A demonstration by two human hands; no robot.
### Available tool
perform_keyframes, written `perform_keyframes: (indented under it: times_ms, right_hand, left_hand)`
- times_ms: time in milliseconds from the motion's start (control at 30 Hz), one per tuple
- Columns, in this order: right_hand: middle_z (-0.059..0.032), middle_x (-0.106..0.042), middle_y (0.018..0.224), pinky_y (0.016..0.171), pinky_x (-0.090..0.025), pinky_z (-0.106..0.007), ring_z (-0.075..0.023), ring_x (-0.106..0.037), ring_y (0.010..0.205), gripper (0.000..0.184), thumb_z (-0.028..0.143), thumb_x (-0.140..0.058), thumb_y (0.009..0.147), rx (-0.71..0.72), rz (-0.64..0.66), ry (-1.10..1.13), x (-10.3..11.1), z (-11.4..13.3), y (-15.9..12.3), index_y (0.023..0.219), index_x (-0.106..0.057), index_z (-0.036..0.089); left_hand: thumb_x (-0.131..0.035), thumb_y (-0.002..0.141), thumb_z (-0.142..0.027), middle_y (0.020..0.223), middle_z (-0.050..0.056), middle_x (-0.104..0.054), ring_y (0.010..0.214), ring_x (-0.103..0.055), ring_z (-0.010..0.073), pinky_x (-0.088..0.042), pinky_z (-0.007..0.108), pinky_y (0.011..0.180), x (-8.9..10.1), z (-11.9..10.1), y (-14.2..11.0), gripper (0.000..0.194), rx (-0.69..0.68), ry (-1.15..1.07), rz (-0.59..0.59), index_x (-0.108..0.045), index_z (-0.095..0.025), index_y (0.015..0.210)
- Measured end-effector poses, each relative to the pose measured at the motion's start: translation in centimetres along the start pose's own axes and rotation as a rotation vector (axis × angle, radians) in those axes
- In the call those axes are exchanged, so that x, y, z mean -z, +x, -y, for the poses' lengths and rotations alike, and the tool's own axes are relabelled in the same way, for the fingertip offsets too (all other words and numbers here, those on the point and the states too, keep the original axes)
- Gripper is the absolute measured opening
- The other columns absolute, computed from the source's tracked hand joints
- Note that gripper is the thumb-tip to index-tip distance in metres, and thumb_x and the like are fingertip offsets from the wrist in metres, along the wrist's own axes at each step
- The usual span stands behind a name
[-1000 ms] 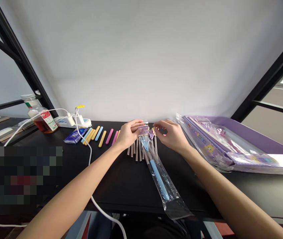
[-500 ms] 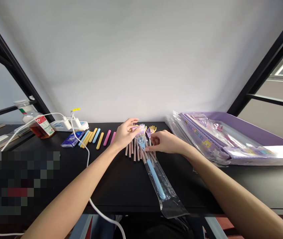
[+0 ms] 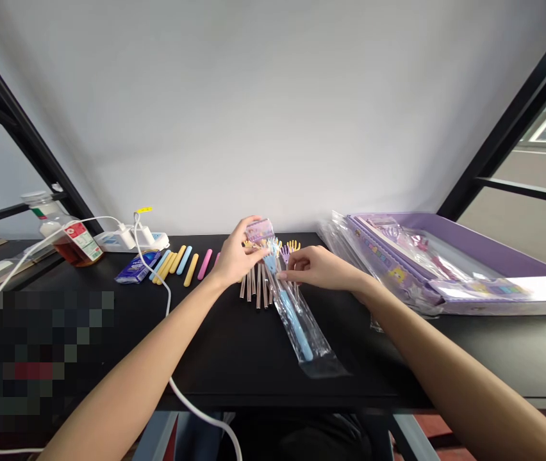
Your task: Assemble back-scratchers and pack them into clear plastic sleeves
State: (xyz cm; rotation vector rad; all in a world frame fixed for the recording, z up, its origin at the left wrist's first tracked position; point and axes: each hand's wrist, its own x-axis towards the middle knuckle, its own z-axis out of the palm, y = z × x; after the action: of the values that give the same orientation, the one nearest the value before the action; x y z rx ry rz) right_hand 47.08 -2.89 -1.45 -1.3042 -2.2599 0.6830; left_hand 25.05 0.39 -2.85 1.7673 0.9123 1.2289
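Observation:
A blue back scratcher (image 3: 296, 325) with a hand-shaped head lies inside a clear plastic sleeve (image 3: 323, 366). My left hand (image 3: 237, 256) is closed on the sleeve's top end, beside a small purple printed card (image 3: 259, 230). My right hand (image 3: 312, 266) pinches the sleeve's right side near the scratcher's neck. Behind and below the hands lie several hand-shaped heads, including a purple one (image 3: 285, 252) and a yellow one (image 3: 294, 245), with metal-looking rods (image 3: 258, 291) pointing toward me. My hands partly hide them.
Several coloured handles, such as a yellow one (image 3: 191, 269), lie left, near a blue packet (image 3: 137, 267). A bottle (image 3: 81, 243), a power strip (image 3: 160, 241) and a white cable (image 3: 169, 301) are farther left. An open purple box (image 3: 398, 282) with clear wrappers stands right.
My left hand has raised the sleeve's top end and the purple card. The sleeve's lower end has moved up and left, away from the table's front edge.

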Motion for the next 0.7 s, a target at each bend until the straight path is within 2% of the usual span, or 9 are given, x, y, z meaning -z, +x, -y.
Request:
perform_keyframes:
  times_ms: [133, 200, 233, 367, 467, 533, 600, 700]
  right_hand:
    - [0.0063, -0.046, 0.047, 0.047, -0.031, -0.027, -0.0091, -0.040, 0.042, 0.046, 0.062, -0.067, 0.085, 0.022, 0.226, 0.252, 0.8, 0.9, -0.5, 0.066, -0.057, 0.021]
    - [0.0067, -0.043, 0.048, 0.047, -0.031, -0.027, -0.0090, -0.039, 0.043, 0.045, 0.060, -0.068, 0.085, 0.037, 0.220, 0.303, 0.9, 1.2, -0.6, 0.067, -0.056, 0.020]
    - [0.0062, -0.043, 0.051, 0.047, -0.030, -0.027, -0.0090, -0.038, 0.046, 0.045, 0.060, -0.068, 0.084, 0.042, 0.187, 0.302, 0.7, 1.4, -0.6, 0.068, -0.057, 0.020]
    - [0.0071, -0.032, 0.058, 0.049, -0.022, -0.027, -0.0083, -0.027, 0.053, 0.045, 0.052, -0.068, 0.085, 0.014, 0.007, 0.245, 0.1, 1.6, -0.4, 0.064, -0.044, 0.021]
    - [0.0067, -0.028, 0.060, 0.049, -0.019, -0.028, -0.0088, -0.024, 0.055, 0.043, 0.048, -0.063, 0.089, -0.018, -0.031, 0.230, 1.0, 1.8, -0.6, 0.064, -0.042, 0.021]
    - [0.0059, -0.032, 0.060, 0.050, -0.021, -0.028, -0.0092, -0.027, 0.055, 0.039, 0.049, -0.063, 0.089, -0.031, -0.013, 0.183, 2.7, 1.7, -1.2, 0.066, -0.049, 0.020]
    - [0.0053, -0.035, 0.060, 0.052, -0.024, -0.028, -0.0097, -0.031, 0.056, 0.040, 0.050, -0.065, 0.087, -0.053, -0.062, 0.099, 5.3, 1.1, -2.5, 0.066, -0.050, 0.020]
    - [0.0047, -0.039, 0.061, 0.055, -0.028, -0.028, -0.0106, -0.034, 0.058, 0.043, 0.053, -0.067, 0.086, -0.102, -0.323, 0.015, 9.3, -1.2, -5.2, 0.064, -0.047, 0.020]
  left_hand:
    - [-0.077, 0.081, -0.020, 0.121, 0.008, -0.068, 0.083, -0.074, 0.0168, -0.063, 0.031, 0.079, 0.5, -1.1, 0.2, 0.075, -0.052, -0.077, -0.268, -0.041, -0.033, 0.145]
    - [-0.076, 0.082, -0.022, 0.115, 0.007, -0.069, 0.083, -0.074, 0.0169, -0.064, 0.031, 0.079, 0.4, -1.4, 0.2, 0.080, -0.016, -0.148, -0.337, -0.033, -0.034, 0.149]
    - [-0.076, 0.083, -0.022, 0.110, 0.006, -0.071, 0.083, -0.074, 0.0171, -0.064, 0.032, 0.079, 0.3, -1.4, 0.2, 0.082, 0.023, -0.194, -0.333, -0.031, -0.034, 0.150]
    - [-0.078, 0.082, -0.022, 0.094, 0.004, -0.075, 0.084, -0.074, 0.0192, -0.064, 0.037, 0.081, -0.7, -1.0, -0.2, 0.088, 0.190, -0.332, -0.187, -0.028, -0.029, 0.153]
    - [-0.079, 0.081, -0.020, 0.093, 0.005, -0.076, 0.087, -0.075, 0.0192, -0.063, 0.038, 0.087, -1.7, -1.2, -0.5, 0.088, 0.237, -0.388, -0.114, -0.030, -0.025, 0.154]
    - [-0.077, 0.084, -0.022, 0.098, 0.008, -0.076, 0.091, -0.075, 0.0197, -0.063, 0.038, 0.090, -2.5, -1.8, -0.4, 0.071, 0.273, -0.386, -0.022, -0.043, -0.020, 0.147]
    - [-0.074, 0.087, -0.027, 0.106, 0.012, -0.076, 0.097, -0.074, 0.0221, -0.063, 0.038, 0.090, -3.4, -2.6, -0.1, 0.049, 0.296, -0.290, 0.111, -0.058, -0.015, 0.132]
    - [-0.068, 0.090, -0.032, 0.112, 0.013, -0.075, 0.105, -0.072, 0.0260, -0.063, 0.038, 0.085, -5.6, -3.8, 0.9, 0.031, 0.233, -0.064, 0.284, -0.069, -0.014, 0.116]
